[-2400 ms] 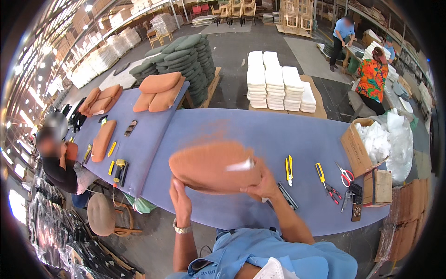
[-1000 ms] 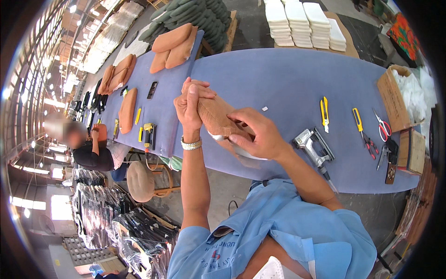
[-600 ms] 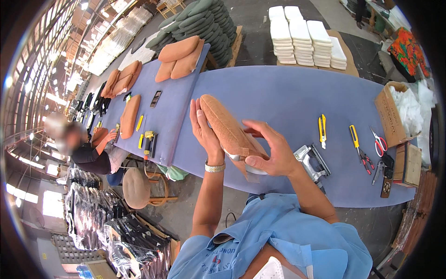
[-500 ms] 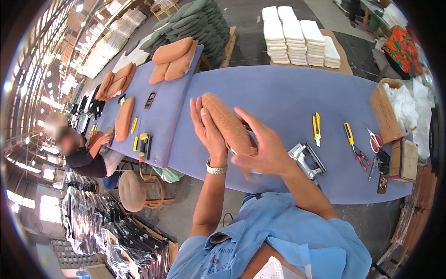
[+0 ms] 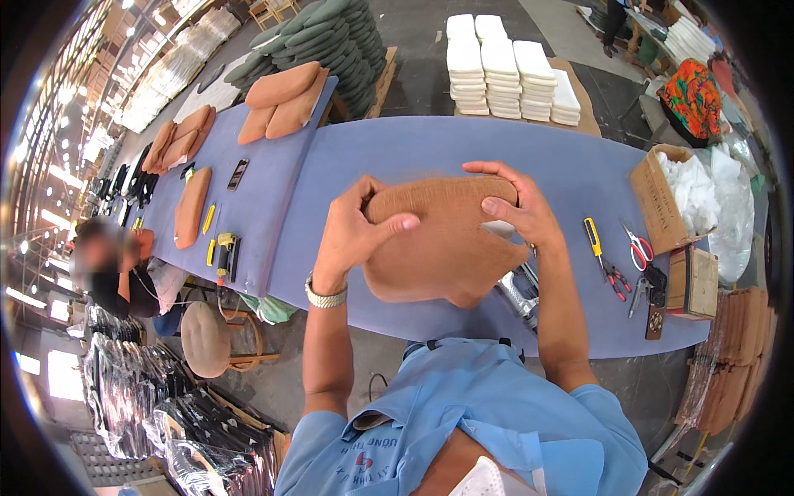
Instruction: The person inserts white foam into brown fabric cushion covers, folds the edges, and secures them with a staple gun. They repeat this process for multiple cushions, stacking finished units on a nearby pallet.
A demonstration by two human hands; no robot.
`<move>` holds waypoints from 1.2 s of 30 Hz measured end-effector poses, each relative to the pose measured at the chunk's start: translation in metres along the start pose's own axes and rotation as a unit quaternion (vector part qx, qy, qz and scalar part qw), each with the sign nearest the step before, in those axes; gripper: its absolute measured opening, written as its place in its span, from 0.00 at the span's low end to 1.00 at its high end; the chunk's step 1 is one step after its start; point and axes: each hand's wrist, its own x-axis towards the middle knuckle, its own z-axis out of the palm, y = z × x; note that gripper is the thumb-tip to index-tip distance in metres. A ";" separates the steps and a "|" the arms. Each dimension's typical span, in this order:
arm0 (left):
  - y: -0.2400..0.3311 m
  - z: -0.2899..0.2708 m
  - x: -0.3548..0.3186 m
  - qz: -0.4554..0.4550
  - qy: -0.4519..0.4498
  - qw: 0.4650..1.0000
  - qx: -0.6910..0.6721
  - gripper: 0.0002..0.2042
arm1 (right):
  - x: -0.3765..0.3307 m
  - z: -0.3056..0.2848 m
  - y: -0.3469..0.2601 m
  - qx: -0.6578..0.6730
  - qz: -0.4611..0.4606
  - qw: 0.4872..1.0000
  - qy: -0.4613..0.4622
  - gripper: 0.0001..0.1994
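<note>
Between my two hands I hold a brown fabric-covered cushion (image 5: 447, 240) above the blue table (image 5: 397, 149). My left hand (image 5: 351, 227) grips its left end, the thumb lying across the brown fabric. At the right end my right hand (image 5: 521, 207) has its thumb on the near face and its fingers over the top edge. A small white patch shows beside the right thumb. Partly hidden below the cushion and my right forearm lies a silver staple gun (image 5: 518, 296).
Right of my arm lie a yellow-handled screwdriver (image 5: 592, 237), pliers (image 5: 614, 279), red-handled scissors (image 5: 638, 248) and a carton of white stuffing (image 5: 662, 202). A second table holds brown cushions (image 5: 285, 95) and a yellow-black power tool (image 5: 227, 255). A co-worker (image 5: 112, 264) sits at left.
The cushion was upright and edge-on between my flattened hands; now its broad face is turned toward me. My hands have moved apart to its two ends and grip it.
</note>
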 end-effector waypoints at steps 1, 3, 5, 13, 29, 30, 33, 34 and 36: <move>0.003 0.001 -0.003 0.012 -0.001 1.000 -0.007 0.29 | 0.001 0.001 0.002 -0.001 0.007 1.000 0.002 0.26; 0.006 0.004 -0.007 0.038 -0.002 0.999 -0.022 0.27 | 0.007 0.005 0.006 0.028 0.019 0.999 -0.002 0.25; 0.006 0.002 -0.006 0.033 0.005 0.997 -0.069 0.28 | 0.015 0.011 0.009 0.035 0.018 0.999 0.000 0.25; 0.024 -0.006 -0.007 0.079 0.082 0.981 0.155 0.25 | 0.042 0.039 0.014 -0.045 0.054 0.998 0.007 0.22; -0.029 -0.022 -0.012 0.034 0.189 0.976 0.106 0.21 | 0.050 0.099 0.048 -0.100 -0.300 0.926 0.208 0.13; -0.037 -0.025 -0.012 0.025 0.203 0.973 0.107 0.21 | 0.046 0.101 0.048 -0.041 -0.255 0.944 0.204 0.14; -0.052 -0.035 -0.013 0.048 0.211 0.972 0.090 0.25 | 0.027 0.104 0.051 -0.016 -0.163 0.971 0.173 0.17; -0.058 -0.035 -0.013 0.059 0.218 0.972 0.061 0.26 | 0.021 0.104 0.049 -0.036 -0.138 0.977 0.159 0.18; -0.068 -0.037 -0.014 0.079 0.232 0.969 0.005 0.30 | 0.012 0.105 0.040 -0.063 -0.137 0.979 0.140 0.20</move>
